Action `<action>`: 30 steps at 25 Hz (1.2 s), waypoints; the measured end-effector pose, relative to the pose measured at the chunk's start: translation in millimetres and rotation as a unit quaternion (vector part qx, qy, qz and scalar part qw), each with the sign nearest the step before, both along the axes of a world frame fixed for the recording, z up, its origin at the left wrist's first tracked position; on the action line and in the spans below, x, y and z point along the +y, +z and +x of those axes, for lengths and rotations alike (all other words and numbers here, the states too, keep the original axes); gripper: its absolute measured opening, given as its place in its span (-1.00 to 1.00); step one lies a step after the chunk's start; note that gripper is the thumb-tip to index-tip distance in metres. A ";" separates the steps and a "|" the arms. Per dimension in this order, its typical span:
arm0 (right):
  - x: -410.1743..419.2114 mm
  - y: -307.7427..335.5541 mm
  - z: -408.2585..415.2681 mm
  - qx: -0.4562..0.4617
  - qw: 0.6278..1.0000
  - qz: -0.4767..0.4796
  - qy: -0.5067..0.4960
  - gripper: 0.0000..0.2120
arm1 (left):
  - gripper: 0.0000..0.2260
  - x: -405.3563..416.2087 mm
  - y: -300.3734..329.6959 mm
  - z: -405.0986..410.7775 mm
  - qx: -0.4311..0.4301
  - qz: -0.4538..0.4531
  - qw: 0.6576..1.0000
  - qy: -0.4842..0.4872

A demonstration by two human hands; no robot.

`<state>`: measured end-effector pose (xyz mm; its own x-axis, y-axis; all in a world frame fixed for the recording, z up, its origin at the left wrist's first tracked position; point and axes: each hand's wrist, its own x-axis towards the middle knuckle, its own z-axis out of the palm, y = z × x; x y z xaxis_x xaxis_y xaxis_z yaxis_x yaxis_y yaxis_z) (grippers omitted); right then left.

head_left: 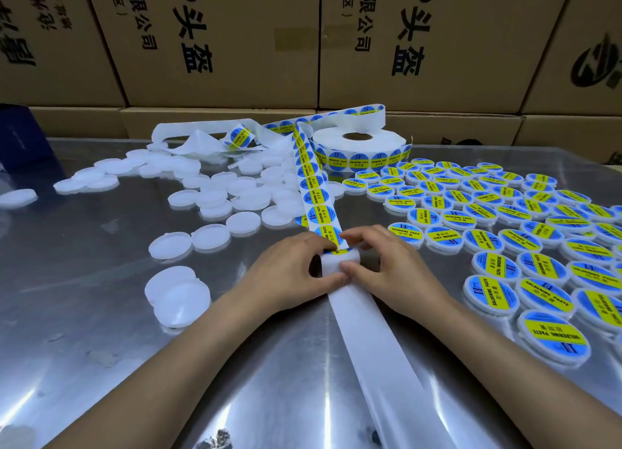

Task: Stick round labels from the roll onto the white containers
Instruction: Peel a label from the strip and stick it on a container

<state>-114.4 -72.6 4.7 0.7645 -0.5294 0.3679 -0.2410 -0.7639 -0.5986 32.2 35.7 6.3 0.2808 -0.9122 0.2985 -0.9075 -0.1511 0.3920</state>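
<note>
Both hands (336,267) pinching label strip (318,192)

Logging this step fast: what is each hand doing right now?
Left hand: grips the white label backing strip at a small white round container.
Right hand: pinches the same strip.
</note>
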 end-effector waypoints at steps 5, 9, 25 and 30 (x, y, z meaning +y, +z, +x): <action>-2.1 -1.3 0.6 -0.016 1.000 -0.007 0.002 -0.89 | -0.68 0.7 2.4 -2.1 0.027 -0.012 1.000 -0.010; -5.0 -2.5 2.5 -0.017 1.000 -0.003 -0.017 -0.94 | -0.65 2.1 3.8 0.1 0.058 0.009 0.998 -0.029; -4.8 0.2 2.5 -0.056 0.996 0.014 -0.072 -0.87 | -0.47 5.4 9.8 1.9 0.114 0.049 0.988 -0.092; -5.7 6.6 1.4 -0.168 0.979 0.041 -0.112 -0.88 | -0.22 6.4 8.1 2.6 0.108 0.068 0.989 -0.078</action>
<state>-113.0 -78.2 11.3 0.4700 -0.7074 0.5279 -0.1759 -0.6611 -0.7294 34.9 42.1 14.4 0.1779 -0.9769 0.1181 -0.8207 -0.0811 0.5656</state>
